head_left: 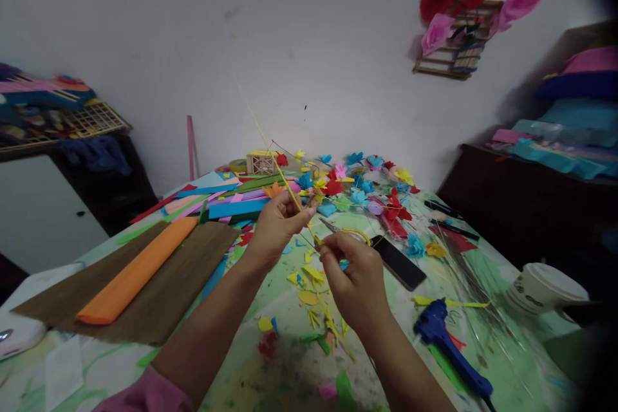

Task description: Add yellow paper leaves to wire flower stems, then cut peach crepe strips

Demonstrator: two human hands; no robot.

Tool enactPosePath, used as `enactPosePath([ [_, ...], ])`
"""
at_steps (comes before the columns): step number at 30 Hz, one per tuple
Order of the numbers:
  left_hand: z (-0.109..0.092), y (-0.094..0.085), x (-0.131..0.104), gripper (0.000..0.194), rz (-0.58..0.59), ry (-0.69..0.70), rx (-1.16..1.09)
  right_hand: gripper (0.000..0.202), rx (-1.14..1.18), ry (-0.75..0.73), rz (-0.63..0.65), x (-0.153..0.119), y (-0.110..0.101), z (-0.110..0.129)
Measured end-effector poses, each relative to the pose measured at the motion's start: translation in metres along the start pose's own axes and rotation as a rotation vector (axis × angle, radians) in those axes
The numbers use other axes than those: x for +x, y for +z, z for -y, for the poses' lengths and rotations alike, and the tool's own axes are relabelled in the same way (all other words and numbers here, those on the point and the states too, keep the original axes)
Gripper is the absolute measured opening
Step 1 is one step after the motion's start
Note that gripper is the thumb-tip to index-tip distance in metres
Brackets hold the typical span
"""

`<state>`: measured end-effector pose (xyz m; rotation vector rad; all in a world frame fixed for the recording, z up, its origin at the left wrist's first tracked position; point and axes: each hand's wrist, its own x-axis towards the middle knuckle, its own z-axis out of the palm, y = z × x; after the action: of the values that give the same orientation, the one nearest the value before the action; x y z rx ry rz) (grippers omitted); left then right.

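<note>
My left hand (280, 225) is closed, thumb and fingers pinching a thin yellow-wrapped wire stem (280, 170) that slants up and to the left. Lower on the same stem, my right hand (352, 270) is closed in a pinch, and a small yellow bit shows at its fingertips. Just beyond the right hand lie scissors (356, 233) with yellow handles. Yellow paper petals and scraps (309, 297) are scattered on the table beneath both hands. Paper flowers (357, 193) in blue, red and yellow are heaped behind them.
A blue glue gun (454, 347) and a lidded paper cup (545, 290) stand at the right, near loose wires (476, 290). A black phone (398, 262) lies beside the scissors. Brown crepe paper (203, 277) with an orange roll (138, 270) covers the left side.
</note>
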<state>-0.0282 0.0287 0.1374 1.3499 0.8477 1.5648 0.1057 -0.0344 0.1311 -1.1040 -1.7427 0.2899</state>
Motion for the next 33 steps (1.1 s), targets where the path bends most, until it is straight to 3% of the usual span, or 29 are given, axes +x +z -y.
enactPosePath([
  [13, 0.006, 0.004, 0.0, 0.032, -0.025, 0.018, -0.059, 0.013, 0.052, 0.005, 0.053, 0.0, 0.003, 0.001],
  [19, 0.009, 0.002, 0.001, 0.031, 0.03, -0.039, -0.102, 0.009, 0.603, 0.307, 0.073, 0.009, 0.009, -0.009],
  [25, 0.009, 0.004, 0.0, 0.027, 0.253, -0.148, -0.142, 0.007, 0.955, 0.436, 0.048, 0.016, 0.007, -0.02],
  [29, 0.009, 0.004, 0.0, 0.024, 0.235, -0.175, -0.173, 0.007, 0.958, 0.438, 0.049, 0.016, 0.005, -0.021],
  [33, 0.01, 0.0, 0.001, 0.026, 0.188, -0.114, -0.08, 0.009, 0.836, 0.401, 0.071, 0.016, 0.003, -0.017],
])
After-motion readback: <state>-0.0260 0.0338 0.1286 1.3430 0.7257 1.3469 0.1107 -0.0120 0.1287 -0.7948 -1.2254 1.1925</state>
